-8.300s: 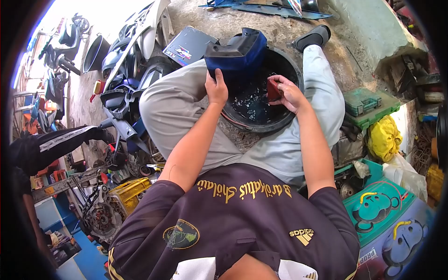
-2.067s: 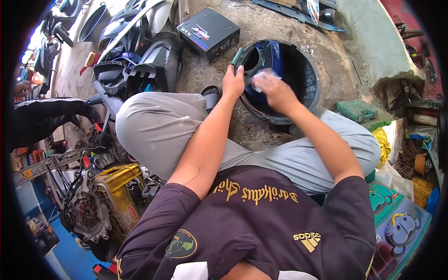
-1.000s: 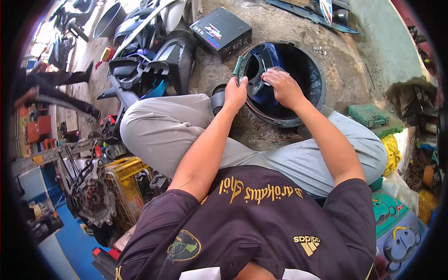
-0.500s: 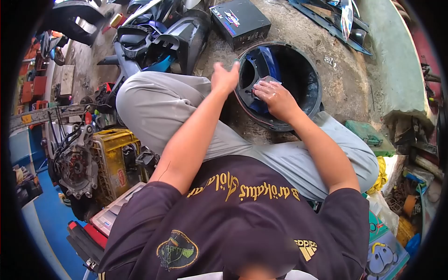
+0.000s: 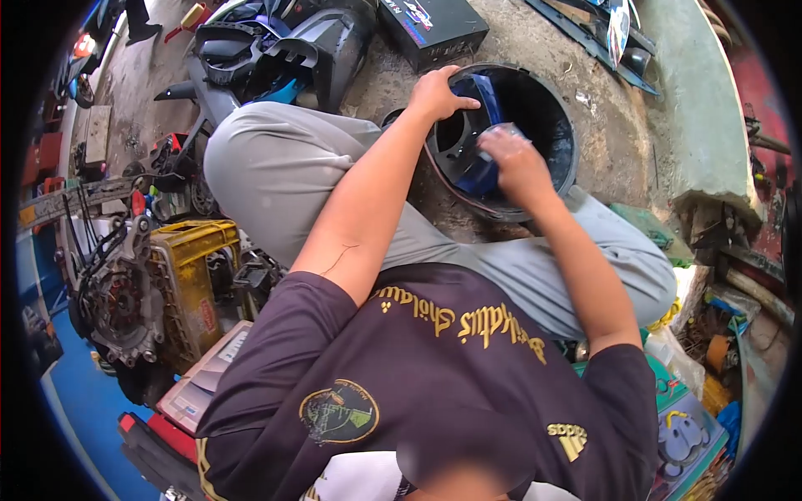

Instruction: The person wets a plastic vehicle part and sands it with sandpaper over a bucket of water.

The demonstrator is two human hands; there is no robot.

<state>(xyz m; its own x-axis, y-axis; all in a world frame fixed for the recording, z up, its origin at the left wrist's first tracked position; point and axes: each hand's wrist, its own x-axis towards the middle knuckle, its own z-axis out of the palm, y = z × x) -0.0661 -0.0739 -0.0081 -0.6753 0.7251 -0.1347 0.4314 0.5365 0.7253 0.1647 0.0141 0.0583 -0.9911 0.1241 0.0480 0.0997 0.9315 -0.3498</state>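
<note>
A glossy blue and black plastic motorcycle body panel (image 5: 483,102) stands tilted inside a round black tub (image 5: 566,125). At the tub's upper left rim, my left hand (image 5: 441,94) is closed on the panel's upper end, its thumb lying across the panel. The fingertips are partly hidden there. My right hand (image 5: 520,167), smeared by motion, is inside the tub over the middle of the panel. It presses a wet whitish cloth (image 5: 505,131) whose exact kind is blurred. The panel's lower part is partly behind my right hand.
A black box (image 5: 443,37) stands just beyond the tub. Grey and black motorcycle fairings (image 5: 288,58) lie at the upper left. Left of my knee are a yellow crate (image 5: 192,267) and a metal engine part (image 5: 121,288). A concrete ledge (image 5: 706,108) runs along the right.
My left hand has gone from open beside the rim to closed on the panel's upper end. My right hand has moved right with the cloth. The view has shifted slightly.
</note>
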